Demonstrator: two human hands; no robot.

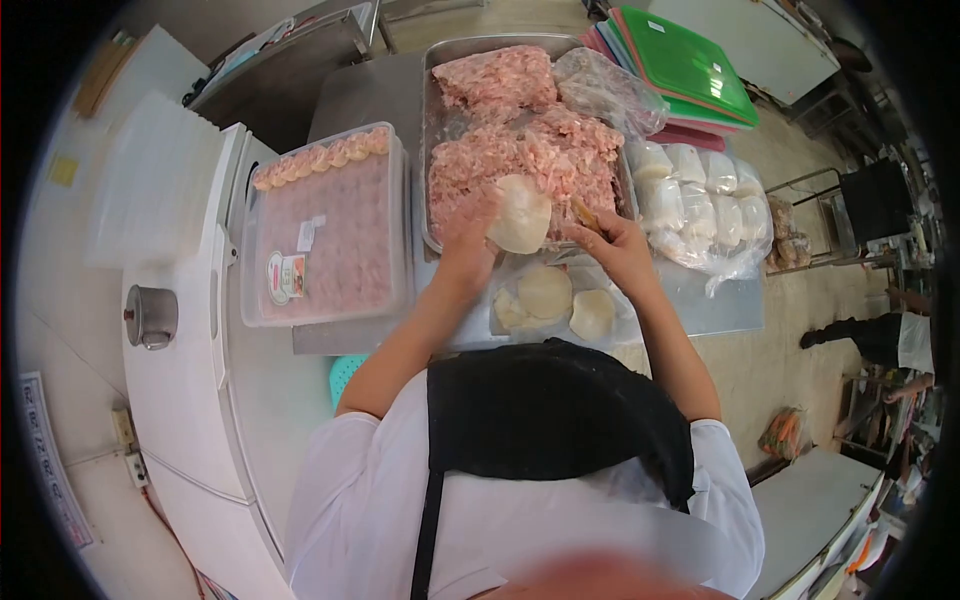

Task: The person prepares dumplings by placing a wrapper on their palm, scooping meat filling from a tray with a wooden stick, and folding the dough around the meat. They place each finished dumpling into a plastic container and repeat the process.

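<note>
Steel covers the work table (375,95), and it sits in a kitchen with a white fridge (180,400) on the left side. A big metal tray (432,120) full of pink minced meat (520,150) takes up the middle of the table.

The left hand (468,235) reaches forward with the arm bent a little, and its fingers are curled under a round dumpling wrapper (520,215), holding it up flat just above the near edge of the tray. The right hand (612,243) comes in from the other side, close to the wrapper. Its fingers are closed around a small wooden stick (584,213) (it looks like a little spreader) whose tip points at the wrapper.

Just below the hands lies a small pile of more wrappers (560,300), right at the near edge of the table. On the left, a clear plastic box (330,230) almost touches the tray, with a row of folded dumplings (320,157) along its far end. On the right, a bag of white dough packs (700,200) sits just beside the tray. Colourful lids (690,70) are stacked behind it.

So the hands are boxed in on three sides, and the only free room is the narrow strip of table around the wrapper pile. Off to the right, the floor (760,370) is open.
</note>
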